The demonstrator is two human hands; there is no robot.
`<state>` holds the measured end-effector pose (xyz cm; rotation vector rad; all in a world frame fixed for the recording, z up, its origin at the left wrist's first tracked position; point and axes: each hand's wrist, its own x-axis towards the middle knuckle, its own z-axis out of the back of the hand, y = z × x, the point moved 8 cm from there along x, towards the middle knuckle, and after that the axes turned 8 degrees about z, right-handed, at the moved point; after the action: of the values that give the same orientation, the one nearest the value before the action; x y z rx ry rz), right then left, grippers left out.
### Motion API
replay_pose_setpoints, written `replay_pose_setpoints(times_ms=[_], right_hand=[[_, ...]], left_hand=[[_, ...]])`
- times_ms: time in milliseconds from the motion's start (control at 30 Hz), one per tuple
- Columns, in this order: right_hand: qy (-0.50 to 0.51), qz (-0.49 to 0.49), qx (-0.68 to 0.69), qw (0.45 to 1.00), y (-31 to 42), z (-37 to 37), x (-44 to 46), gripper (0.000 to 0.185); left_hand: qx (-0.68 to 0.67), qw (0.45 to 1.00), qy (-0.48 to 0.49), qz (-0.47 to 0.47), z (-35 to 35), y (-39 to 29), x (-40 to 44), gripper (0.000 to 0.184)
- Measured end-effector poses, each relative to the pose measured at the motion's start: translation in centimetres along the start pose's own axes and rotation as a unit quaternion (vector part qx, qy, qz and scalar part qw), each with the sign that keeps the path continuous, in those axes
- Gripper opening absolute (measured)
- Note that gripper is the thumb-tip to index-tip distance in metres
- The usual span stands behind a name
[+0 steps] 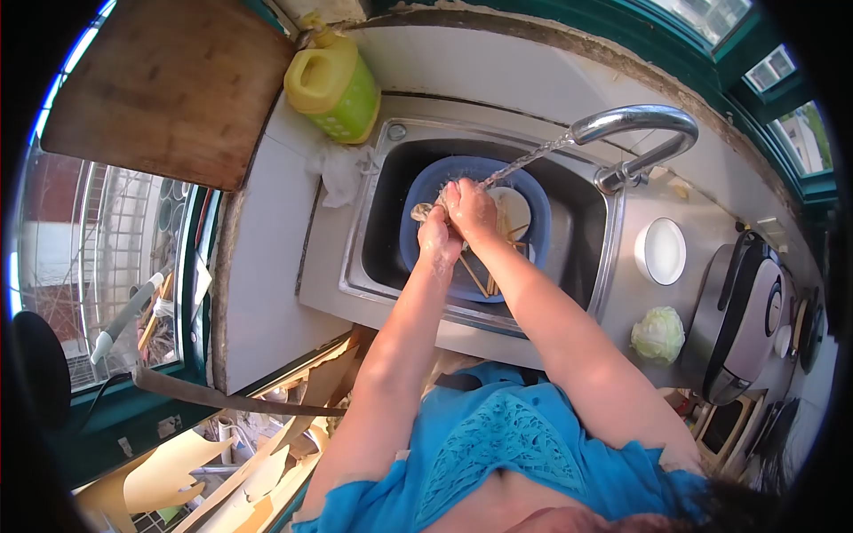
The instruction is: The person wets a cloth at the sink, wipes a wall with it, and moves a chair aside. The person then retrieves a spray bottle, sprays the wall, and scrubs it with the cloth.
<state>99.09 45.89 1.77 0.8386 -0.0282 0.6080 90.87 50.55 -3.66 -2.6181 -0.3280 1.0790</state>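
A white bowl [660, 251] and cabbage [658, 336] lie near a rice cooker [745, 306], a yellow-green jug [345, 96] near a wooden board [164, 93].

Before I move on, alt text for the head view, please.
The left hand and right hand meet under water from a chrome faucet, over a blue basin holding chopsticks in a sink. A white bowl and cabbage stand to its right.

Text check: we read nothing legible | jug [342, 96]: pale marks on green side, too small for us to make out | countertop appliance [745, 311]: dark front panel [776, 298], we can't resolve any lettering
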Motion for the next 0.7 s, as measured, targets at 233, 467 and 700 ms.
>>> replay_pose_setpoints(times_ms=[233,467,700], right_hand=[[0.12,0.104,0.031,0.987,5.9,2.0,-4.3,0.026],[0.005,-0.08,-0.042,0.996,-7.4,2.6,-0.4,0.035],[0.308,0.132,0.13,0.933,-0.4,4.2,0.4,0.088]], left_hand=[[-0.071,0.996,0.052,0.004,-1.2,-0.3,-1.8,0.038],[0.167,0.985,-0.002,0.04,-1.3,2.0,-1.7,0.02],[0.222,0.971,0.065,0.056,-5.7,-2.8,-1.7,0.021]])
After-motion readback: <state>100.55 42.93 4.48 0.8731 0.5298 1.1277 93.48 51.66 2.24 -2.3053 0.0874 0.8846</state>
